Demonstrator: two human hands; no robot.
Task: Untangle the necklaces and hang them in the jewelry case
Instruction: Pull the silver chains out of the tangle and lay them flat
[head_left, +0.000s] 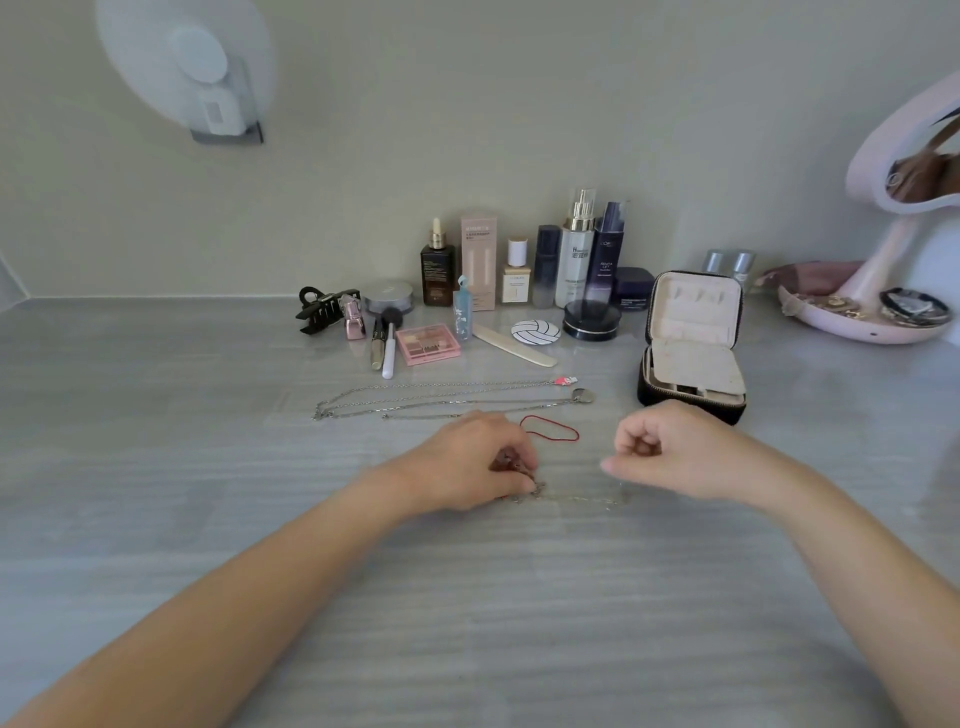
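A thin silver chain (576, 499) lies on the grey table between my hands. My left hand (467, 462) pinches its tangled left end, where a small reddish pendant shows under the fingers. My right hand (670, 452) is curled above the chain's right end; I cannot tell whether it grips the fine chain. Two long silver necklaces (441, 400) lie stretched out behind my hands, one ending in a pink charm (566, 381), one in a round pendant (584, 396). The black jewelry case (693, 343) stands open at the right, cream lining showing.
A red elastic loop (550, 428) lies just beyond my left hand. Cosmetics bottles (576, 254), a pink palette (427, 344), a hair claw (322, 309) and a nail file crowd the back. A pink mirror stand (878, 296) with a tray sits far right.
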